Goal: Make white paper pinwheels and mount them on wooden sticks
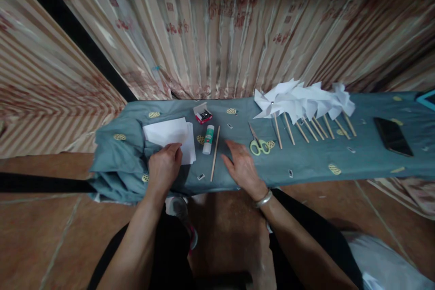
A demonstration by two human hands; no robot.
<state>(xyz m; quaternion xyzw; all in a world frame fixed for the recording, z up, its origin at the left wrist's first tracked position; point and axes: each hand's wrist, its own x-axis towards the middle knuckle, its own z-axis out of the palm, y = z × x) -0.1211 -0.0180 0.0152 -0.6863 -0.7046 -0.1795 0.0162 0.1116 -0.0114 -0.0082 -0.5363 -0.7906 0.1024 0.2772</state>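
My left hand (165, 165) is over the lower part of a stack of white paper sheets (166, 131), its fingers curled together; whether a sheet is pinched in them is hidden. To the right, my right hand (242, 165) hovers low over the cloth, thumb and forefinger apart, holding nothing. A wooden stick (215, 154) lies between the hands, beside a white and green glue stick (208, 139). Behind these is a small open red box (203, 114) with dark small pieces inside. Scissors with light green handles (259, 146) lie just right of my right hand.
Several white paper pinwheels (302, 102) on wooden sticks lie in a row at the back right. A dark phone (393, 136) lies farther right, with a blue-edged object (427, 99) beyond. Blue-green cloth (306, 163) covers the narrow table; a patterned curtain (217, 31) hangs behind.
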